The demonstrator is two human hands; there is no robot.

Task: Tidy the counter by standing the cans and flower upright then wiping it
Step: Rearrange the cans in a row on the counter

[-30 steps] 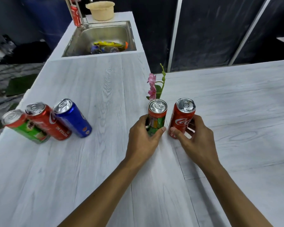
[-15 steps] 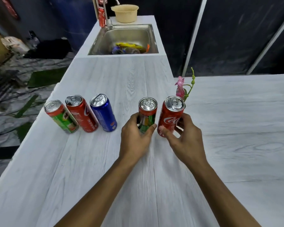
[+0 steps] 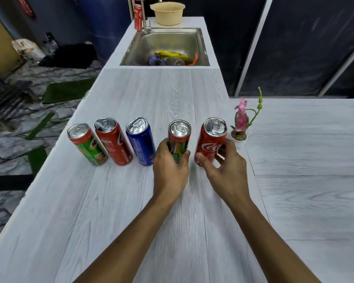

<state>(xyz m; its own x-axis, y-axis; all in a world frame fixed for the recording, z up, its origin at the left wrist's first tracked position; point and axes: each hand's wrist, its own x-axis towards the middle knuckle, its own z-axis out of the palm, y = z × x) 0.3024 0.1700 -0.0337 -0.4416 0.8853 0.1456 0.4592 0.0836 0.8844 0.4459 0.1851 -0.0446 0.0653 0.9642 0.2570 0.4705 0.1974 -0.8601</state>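
Several cans stand upright in a row on the white wood-grain counter (image 3: 110, 201). From the left: a green-and-red can (image 3: 88, 145), a red cola can (image 3: 113, 140), a blue can (image 3: 140, 139). My left hand (image 3: 170, 166) grips a green can (image 3: 179, 139) low on its body. My right hand (image 3: 225, 166) holds a red cola can (image 3: 211, 139), thumb on its front and fingers behind. A small pink flower in a white pot (image 3: 241, 123) stands upright just right of that can.
A steel sink (image 3: 143, 45) at the far end holds bottles and wrappers. A tan bowl (image 3: 168, 13) and another red can (image 3: 138, 17) stand behind it by the tap. The counter's left edge drops to a marbled floor.
Both hands have slid their cans leftward toward the three standing cans, away from the flower pot. The camera view has shifted, so the whole row now sits nearer the middle.
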